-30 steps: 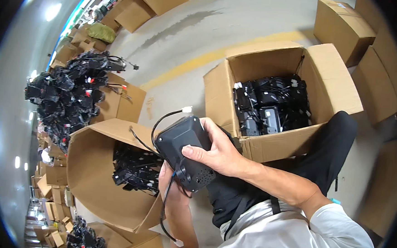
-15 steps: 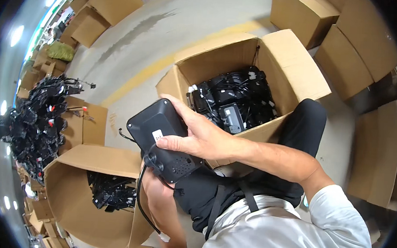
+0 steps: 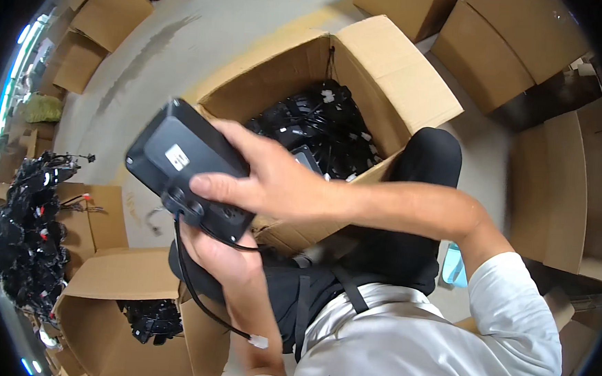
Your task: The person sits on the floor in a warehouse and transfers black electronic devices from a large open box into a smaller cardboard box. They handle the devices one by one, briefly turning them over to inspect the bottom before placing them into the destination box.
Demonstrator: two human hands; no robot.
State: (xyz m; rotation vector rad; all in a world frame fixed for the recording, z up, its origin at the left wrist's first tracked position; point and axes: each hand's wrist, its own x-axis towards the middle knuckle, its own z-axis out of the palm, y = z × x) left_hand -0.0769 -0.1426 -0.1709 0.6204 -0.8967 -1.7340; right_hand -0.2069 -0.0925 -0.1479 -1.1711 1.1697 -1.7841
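Note:
Both my hands hold a black rectangular plastic device [image 3: 200,151] with a small white label on the face turned up to me. Its lower part carries a round boss where a black cable [image 3: 194,295] comes out, hanging down past my left wrist to a white connector [image 3: 258,341]. My right hand [image 3: 267,172] grips the right edge, thumb lying across the face near the label. From below, my left hand [image 3: 221,252] supports the lower end; its fingers are mostly hidden behind the device. More black units with cables [image 3: 319,117] lie beyond, inside an open carton [image 3: 404,77].
At lower left, a second open carton [image 3: 120,273] on its side holds black cabled parts [image 3: 152,319]. A tall heap of black parts [image 3: 26,233] with wires stands at far left. Further cartons [image 3: 480,82] line the right and far left. A light-blue item [image 3: 454,266] lies beside my leg.
The device and both hands have moved left and nearer to me, and the device is tilted more. The head view has shifted, so the cartons sit further left in it.

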